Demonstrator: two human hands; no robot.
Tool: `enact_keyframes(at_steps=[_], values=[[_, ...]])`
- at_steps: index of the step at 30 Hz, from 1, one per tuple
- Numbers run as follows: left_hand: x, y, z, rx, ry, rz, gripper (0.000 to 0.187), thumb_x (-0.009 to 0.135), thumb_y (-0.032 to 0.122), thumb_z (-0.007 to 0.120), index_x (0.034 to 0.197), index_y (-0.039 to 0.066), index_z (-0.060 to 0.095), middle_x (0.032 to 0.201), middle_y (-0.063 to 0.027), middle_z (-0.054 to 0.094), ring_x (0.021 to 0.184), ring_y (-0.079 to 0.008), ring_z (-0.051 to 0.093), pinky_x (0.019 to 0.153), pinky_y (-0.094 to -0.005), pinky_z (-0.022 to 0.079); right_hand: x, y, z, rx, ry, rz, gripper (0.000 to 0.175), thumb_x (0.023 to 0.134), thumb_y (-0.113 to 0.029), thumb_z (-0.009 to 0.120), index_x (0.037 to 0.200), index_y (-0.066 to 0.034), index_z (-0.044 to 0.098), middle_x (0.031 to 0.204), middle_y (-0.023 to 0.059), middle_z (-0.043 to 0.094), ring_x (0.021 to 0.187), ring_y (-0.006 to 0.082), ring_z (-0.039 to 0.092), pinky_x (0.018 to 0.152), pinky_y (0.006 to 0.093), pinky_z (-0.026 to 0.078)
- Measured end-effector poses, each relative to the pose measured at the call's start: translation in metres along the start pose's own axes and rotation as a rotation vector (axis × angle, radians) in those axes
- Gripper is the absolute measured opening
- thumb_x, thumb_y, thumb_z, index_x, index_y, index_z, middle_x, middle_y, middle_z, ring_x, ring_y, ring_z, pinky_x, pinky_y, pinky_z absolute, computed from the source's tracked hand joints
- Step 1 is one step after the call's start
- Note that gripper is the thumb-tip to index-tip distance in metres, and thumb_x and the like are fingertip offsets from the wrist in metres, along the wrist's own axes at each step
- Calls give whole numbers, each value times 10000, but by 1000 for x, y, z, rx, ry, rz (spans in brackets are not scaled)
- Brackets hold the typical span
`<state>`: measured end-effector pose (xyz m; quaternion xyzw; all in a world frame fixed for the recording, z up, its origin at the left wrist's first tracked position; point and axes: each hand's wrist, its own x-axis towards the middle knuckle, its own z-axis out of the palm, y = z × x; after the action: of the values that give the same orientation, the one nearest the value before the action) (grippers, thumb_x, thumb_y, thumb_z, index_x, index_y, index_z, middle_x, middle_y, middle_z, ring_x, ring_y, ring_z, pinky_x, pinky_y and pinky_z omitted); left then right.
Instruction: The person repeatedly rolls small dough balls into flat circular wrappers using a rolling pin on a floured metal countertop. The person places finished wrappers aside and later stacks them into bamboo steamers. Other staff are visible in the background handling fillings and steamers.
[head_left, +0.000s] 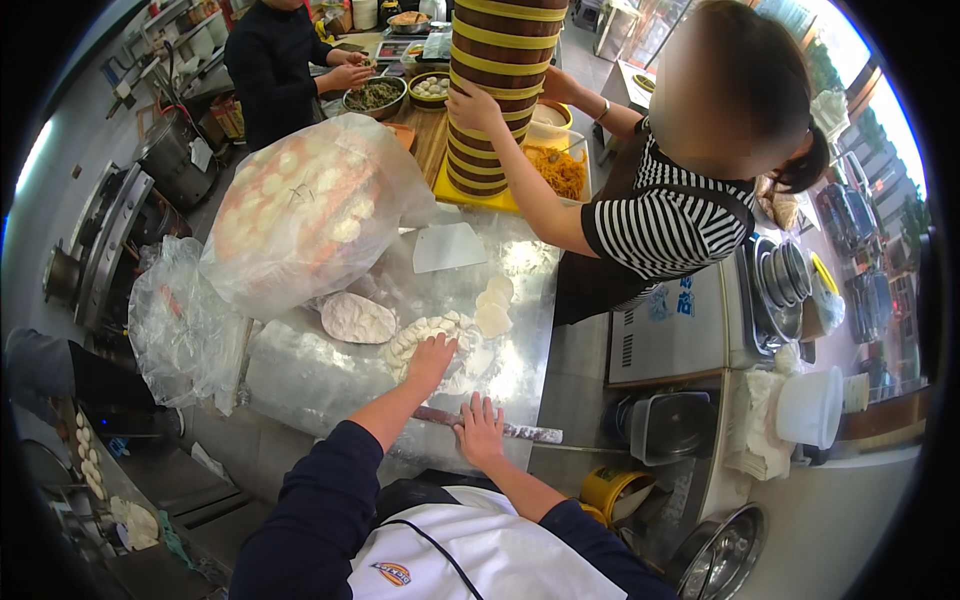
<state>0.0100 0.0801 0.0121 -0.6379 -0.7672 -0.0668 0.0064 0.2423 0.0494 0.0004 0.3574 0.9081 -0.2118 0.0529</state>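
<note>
My left hand (433, 361) reaches down onto a pile of small floured dough pieces (409, 339); whether its fingers grip one cannot be seen. Flat over a wooden rolling pin (534, 433) near the edge of the metal worktable (300, 367) lies my right hand (480, 429), fingers spread. Thin round dough wrappers (493, 319) overlap to the right of the pile. To its left sits a floury mound (358, 319), apparently in a plastic bag. A pale dough scraper (450, 247) lies farther back.
A large plastic bag (300, 202) covers round dough items at the back left. A co-worker (675, 210) at the right holds a tall stack of steamers (480, 127). Another person (274, 75) stands behind, near a bowl of greenish filling (375, 96). Shredded orange food (559, 171) fills a tub.
</note>
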Motion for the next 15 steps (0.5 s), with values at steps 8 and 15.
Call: enact_keyframes(at_steps=[8, 15], values=[[1, -4, 1, -42, 13, 12, 404, 839, 72, 658, 1242, 106, 642, 1093, -111, 606, 966, -279, 653, 797, -412, 537, 0, 1, 0, -28, 1, -7, 622, 1033, -410, 550, 1552, -94, 415, 1710, 153, 202, 1562, 398, 196, 1237, 643, 152], [0, -5, 3, -28, -25, 4, 375, 810, 65, 683, 1181, 102, 648, 1062, -111, 615, 959, -281, 652, 794, -414, 538, -1, 1, 1, -20, 24, -19, 621, 1027, -410, 564, 1550, -109, 420, 1706, 159, 212, 1558, 401, 213, 1231, 650, 160]])
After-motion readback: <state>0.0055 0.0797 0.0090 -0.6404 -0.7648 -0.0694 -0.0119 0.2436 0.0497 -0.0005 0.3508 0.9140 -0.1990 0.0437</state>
